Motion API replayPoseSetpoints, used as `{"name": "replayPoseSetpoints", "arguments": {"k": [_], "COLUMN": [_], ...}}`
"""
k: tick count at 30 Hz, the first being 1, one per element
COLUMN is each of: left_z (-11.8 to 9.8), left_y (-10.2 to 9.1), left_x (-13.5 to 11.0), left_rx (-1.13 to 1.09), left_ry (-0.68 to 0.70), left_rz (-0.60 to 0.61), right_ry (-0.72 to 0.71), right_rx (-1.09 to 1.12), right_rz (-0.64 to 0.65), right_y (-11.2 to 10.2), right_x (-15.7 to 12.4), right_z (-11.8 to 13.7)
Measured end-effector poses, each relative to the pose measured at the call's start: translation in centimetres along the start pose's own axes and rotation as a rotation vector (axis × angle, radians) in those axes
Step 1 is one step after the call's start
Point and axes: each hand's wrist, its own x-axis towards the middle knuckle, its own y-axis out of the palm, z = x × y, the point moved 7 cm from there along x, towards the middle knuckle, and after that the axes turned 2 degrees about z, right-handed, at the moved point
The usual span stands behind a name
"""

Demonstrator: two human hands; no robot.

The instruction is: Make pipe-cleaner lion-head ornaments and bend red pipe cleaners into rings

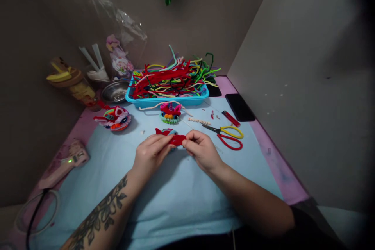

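I count one red strip [178, 140], held up between two hands, the left hand [150, 151] and the right hand [205, 152]. I count two plush figures in plain sight: a red figure [115, 119] off to the left of the fingers [195, 137], and a pink-eared figure [170, 113] straight beyond them. A part-hidden figure [161, 131] shows just behind the left hand; I can't tell whether it is touched.

The left hand pinches the strip's left end between thumb and fingers, and the right hand nips its right end. Both forearms slant in from the near side, wrists apart, knuckles up.

Past the fingers sits one blue tray [170, 102], heaped with fuzzy stems [172, 76] too tangled for me to count. To their right lie one twisted strand [199, 121], one pair of scissors [225, 134] with its blades toward them, one cutter [231, 118] and one phone [240, 107]. Well left of them are one glue gun [66, 166], one bowl [108, 93] and one cup [80, 88]. Blue cloth [114, 168] spreads beneath them over the pink bench [285, 168]. The hands themselves block part of my view of the hidden figure.
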Motion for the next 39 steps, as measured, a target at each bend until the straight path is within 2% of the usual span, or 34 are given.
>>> {"name": "replayPoseSetpoints", "arguments": {"k": [12,16,19,25,30,34,39], "left_z": [0.0,0.0,0.6,2.0,2.6,2.7,2.5], "left_y": [-0.3,-0.2,-0.2,0.4,1.1,1.5,1.3], "left_x": [0.2,0.4,0.6,0.7,0.2,-0.1,-0.1], "left_rx": [-0.066,-0.12,-0.171,-0.318,-0.451,-0.553,-0.569], "left_ry": [0.015,-0.018,-0.106,-0.371,-0.524,-0.608,-0.617], "left_rz": [0.008,0.024,0.039,0.093,0.121,0.109,0.03], "right_ry": [0.069,0.077,0.069,0.017,-0.018,-0.042,0.008], "right_rx": [0.07,0.09,0.078,0.057,-0.035,-0.151,-0.162], "right_rz": [0.012,0.023,0.021,-0.045,0.004,0.041,0.156], "right_y": [0.2,0.3,0.4,0.0,-0.2,0.0,1.4], "right_x": [-0.1,-0.1,-0.1,0.0,0.1,0.0,-0.3], "right_z": [-0.1,-0.3,-0.2,-0.2,-0.5,-0.3,-0.2]}}
